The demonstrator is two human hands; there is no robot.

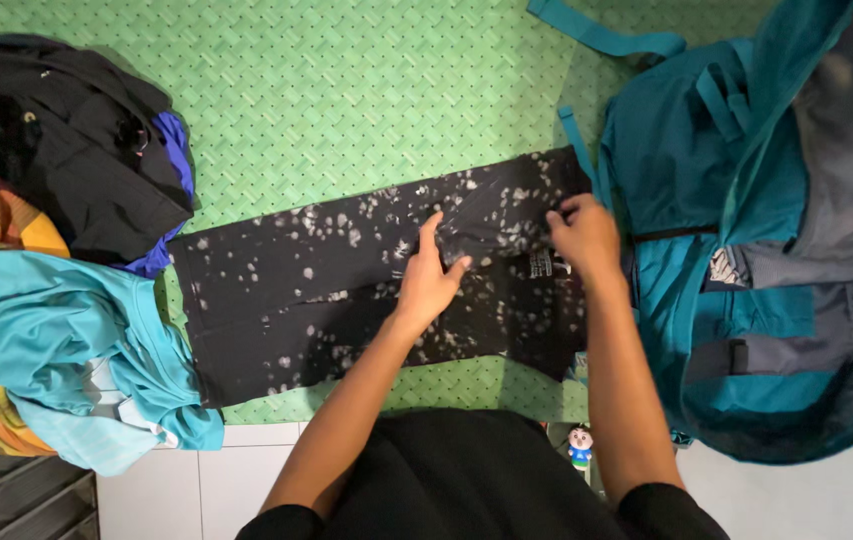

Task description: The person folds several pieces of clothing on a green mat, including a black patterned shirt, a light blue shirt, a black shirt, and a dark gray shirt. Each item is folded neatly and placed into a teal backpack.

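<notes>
A big teal backpack point(746, 250) lies open on the right. A pile of black, blue and orange clothes point(56, 250) sits at the left, on a green bumpy mat point(346, 100). A tiny toy figure point(580, 445) stands near the bottom.

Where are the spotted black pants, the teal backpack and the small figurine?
spotted black pants point(286, 290): head view, on the leg fabric.
teal backpack point(681, 150): head view, on its front panel.
small figurine point(580, 446): head view, on its body.

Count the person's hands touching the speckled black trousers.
2. The left hand presses flat on the middle of the trousers; the right hand grips their right end, beside the teal backpack.
</notes>
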